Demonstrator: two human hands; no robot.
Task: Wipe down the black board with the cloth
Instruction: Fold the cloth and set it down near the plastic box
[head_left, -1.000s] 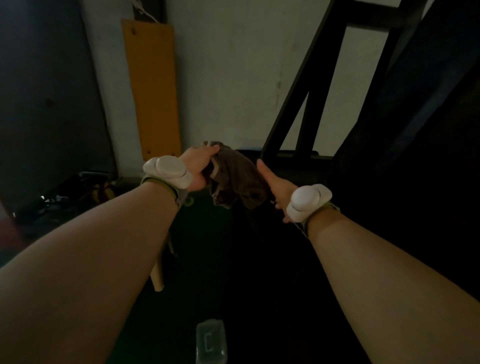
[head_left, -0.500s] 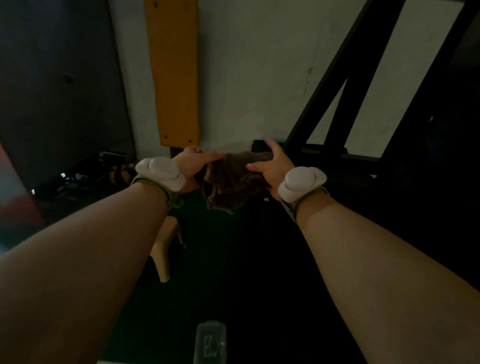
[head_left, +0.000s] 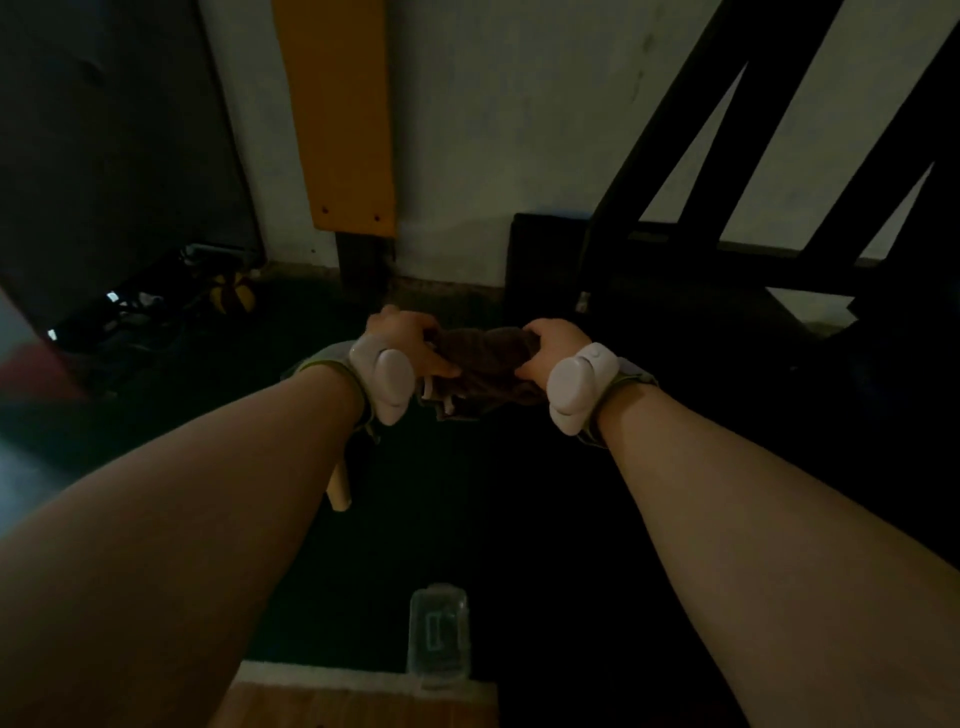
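Note:
A crumpled brown cloth (head_left: 480, 371) hangs bunched between both hands at the centre of the head view. My left hand (head_left: 408, 340) grips its left end, fingers curled over it. My right hand (head_left: 550, 345) grips its right end. Both wrists wear white bands. A black board (head_left: 540, 260) leans against the pale wall just beyond and right of the hands, partly hidden by black metal bars; the room is dim and its lower part merges with the dark floor.
An orange plank (head_left: 340, 114) stands against the wall at upper left. Black slanted frame bars (head_left: 670, 130) cross the right. A beige stool leg (head_left: 338, 488) shows under my left forearm. A clear plastic case (head_left: 439, 631) lies on the dark green floor. Clutter (head_left: 228, 293) sits at far left.
Both hands came lower and closer together, and the right hand went from touching the cloth with open fingers to gripping it. The cloth is now bunched tighter between them.

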